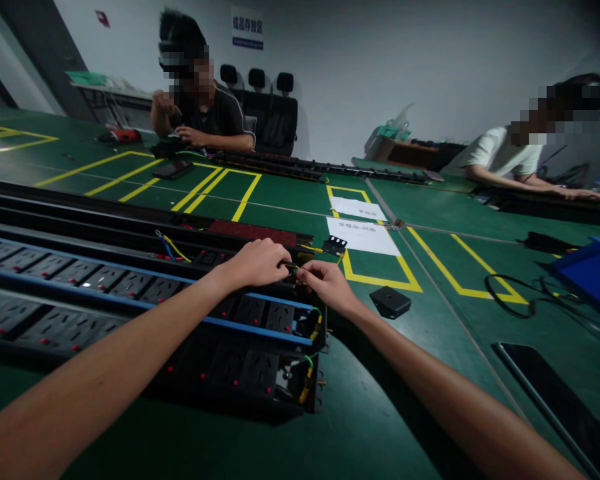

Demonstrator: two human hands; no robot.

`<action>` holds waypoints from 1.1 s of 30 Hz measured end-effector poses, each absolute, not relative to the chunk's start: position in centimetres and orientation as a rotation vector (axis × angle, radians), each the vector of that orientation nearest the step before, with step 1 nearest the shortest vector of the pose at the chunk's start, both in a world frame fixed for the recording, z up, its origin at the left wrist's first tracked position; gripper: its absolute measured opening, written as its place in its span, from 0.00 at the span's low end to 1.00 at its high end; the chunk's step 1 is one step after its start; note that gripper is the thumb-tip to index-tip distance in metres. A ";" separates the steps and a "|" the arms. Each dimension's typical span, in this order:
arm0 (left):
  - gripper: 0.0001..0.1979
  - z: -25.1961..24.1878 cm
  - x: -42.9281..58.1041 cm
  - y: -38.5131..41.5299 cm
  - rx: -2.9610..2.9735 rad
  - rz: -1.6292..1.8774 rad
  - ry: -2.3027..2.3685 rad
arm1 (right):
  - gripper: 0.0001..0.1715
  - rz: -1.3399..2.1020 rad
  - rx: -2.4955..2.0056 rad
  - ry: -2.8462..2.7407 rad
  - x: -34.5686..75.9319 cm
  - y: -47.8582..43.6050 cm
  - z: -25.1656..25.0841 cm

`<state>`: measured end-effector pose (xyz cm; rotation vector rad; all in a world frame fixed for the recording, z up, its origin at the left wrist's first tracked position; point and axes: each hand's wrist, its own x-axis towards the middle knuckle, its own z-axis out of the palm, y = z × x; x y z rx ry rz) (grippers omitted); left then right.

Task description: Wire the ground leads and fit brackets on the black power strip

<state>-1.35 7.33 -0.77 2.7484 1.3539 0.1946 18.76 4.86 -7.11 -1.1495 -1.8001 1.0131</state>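
Note:
Several long black power strips (130, 293) lie side by side on the green table (380, 413), their open ends showing yellow and green wires (314, 327). My left hand (257, 262) is closed over the end of one strip in the middle row, fingers curled. My right hand (327, 283) meets it from the right, fingertips pinched on thin wires at that strip's end. A small black end cap (390, 301) rests on the table just right of my right hand. Another black bracket piece (335, 245) lies beyond the hands.
Two white paper labels (363, 235) lie inside yellow floor-tape boxes. A blue bin (593, 273) and a black cable (520, 293) are at the right. A dark flat panel (560, 400) lies near right. Two other people work at the far side of the table.

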 end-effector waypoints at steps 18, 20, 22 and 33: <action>0.19 -0.4 -1.3 7.2 2.748 0.175 1.343 | 0.19 1.122 -1.169 -1.616 18.6 4.8 -6.9; 0.19 -0.4 -1.3 7.2 2.747 0.171 1.348 | 0.19 1.137 -1.183 -1.562 18.5 4.8 -6.8; 0.19 -0.4 -1.3 7.2 2.752 0.171 1.345 | 0.20 1.141 -1.177 -1.542 18.5 4.8 -6.9; 0.18 -0.5 -1.6 7.3 2.797 0.184 1.300 | 0.20 1.127 -1.170 -1.534 18.6 4.8 -6.9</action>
